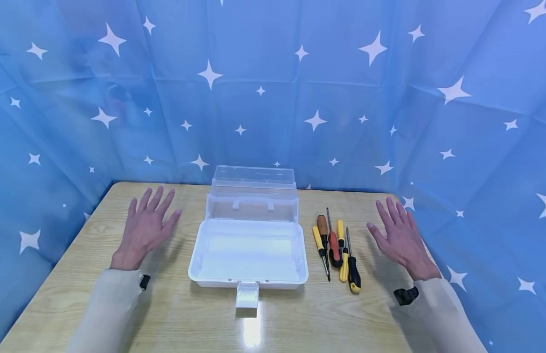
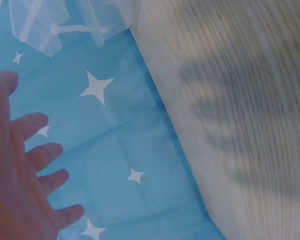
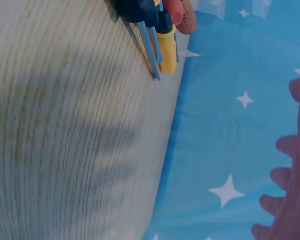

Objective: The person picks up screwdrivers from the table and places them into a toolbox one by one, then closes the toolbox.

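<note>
A white plastic toolbox stands in the middle of the table, its clear lid raised at the back and its latch hanging at the front. To its right lies a group of several screwdrivers, among them a red and black one, a brown-handled one and a black and yellow one. My left hand hovers left of the box with fingers spread, holding nothing. Right of the screwdrivers, my right hand is likewise spread over the table and holds nothing.
The wooden table has its far edge just behind the toolbox. A blue cloth with white stars hangs behind the table and along both sides. Dark bands circle the wrists at the pale sleeves.
</note>
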The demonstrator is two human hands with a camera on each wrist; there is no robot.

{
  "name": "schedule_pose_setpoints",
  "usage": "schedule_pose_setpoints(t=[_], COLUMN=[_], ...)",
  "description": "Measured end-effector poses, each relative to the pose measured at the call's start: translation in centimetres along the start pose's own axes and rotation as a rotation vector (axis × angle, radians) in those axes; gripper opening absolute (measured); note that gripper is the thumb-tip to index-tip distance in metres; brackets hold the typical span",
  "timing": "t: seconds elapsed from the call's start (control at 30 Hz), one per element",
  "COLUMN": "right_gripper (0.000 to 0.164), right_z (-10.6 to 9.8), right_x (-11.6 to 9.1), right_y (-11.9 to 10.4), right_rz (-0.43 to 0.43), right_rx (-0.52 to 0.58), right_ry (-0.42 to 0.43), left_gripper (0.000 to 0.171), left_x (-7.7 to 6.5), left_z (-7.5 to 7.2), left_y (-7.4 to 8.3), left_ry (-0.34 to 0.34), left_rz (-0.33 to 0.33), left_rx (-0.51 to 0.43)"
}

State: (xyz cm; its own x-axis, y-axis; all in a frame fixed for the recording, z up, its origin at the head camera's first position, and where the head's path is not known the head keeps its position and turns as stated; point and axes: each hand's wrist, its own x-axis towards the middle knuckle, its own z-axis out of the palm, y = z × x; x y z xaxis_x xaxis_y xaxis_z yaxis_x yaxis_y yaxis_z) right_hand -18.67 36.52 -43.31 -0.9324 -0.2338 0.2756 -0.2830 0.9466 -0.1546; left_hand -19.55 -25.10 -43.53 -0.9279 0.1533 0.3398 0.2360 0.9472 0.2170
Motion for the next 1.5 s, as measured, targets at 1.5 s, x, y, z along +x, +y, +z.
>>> schedule_pose_setpoints(t=[1.5], right_gripper=[0.069], right_z=[2.4], right_x=[0.0], right_y=[0.3], right_rz=[0.148], right_rx=[0.39], right_ry=[-0.225], left_gripper=[0.077], left_x=[4.0], left_z=[2.7], left_y=[4.5], left_ry=[-0.255], left_rz=[-0.079], left_rx=[-0.656])
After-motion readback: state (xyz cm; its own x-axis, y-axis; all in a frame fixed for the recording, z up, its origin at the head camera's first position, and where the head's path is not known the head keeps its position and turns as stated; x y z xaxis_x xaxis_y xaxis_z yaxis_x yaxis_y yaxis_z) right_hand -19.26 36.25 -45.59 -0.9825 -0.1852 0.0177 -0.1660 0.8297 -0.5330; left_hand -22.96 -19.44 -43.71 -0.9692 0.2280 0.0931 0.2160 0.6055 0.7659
